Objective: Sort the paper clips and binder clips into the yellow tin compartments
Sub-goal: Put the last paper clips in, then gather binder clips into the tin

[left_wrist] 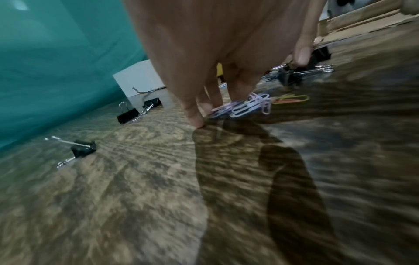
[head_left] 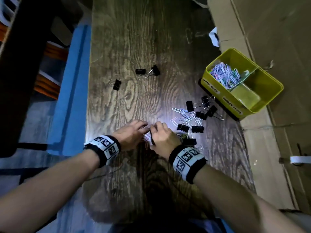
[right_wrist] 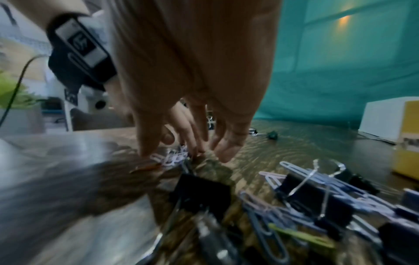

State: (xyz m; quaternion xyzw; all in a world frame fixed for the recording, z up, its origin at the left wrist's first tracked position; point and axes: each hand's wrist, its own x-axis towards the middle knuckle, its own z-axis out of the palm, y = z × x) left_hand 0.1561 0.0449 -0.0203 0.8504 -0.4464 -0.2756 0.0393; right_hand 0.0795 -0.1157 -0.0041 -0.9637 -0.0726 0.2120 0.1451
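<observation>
the head view looks steeply down from above onto the tabletop (head_left: 151, 39), taking in both forearms and the yellow tin (head_left: 262, 84) at the right. the left wrist view sits low, just above the wood, looking along the left hand (left_wrist: 217, 53) toward the paper clips (left_wrist: 247, 105). the right wrist view, equally low and close, faces along the right hand (right_wrist: 192, 80). all three share that small heap of clips between the fingertips.

bench (head_left: 143, 39): dark wood grain, slight sheen | binder clips (head_left: 198, 113): matt black bodies, shiny wire handles | paper clips (head_left: 185, 115): smooth coated wire | yellow tin (head_left: 262, 113): glossy painted metal | cardboard (head_left: 269, 22), right of frame: matt brown
</observation>
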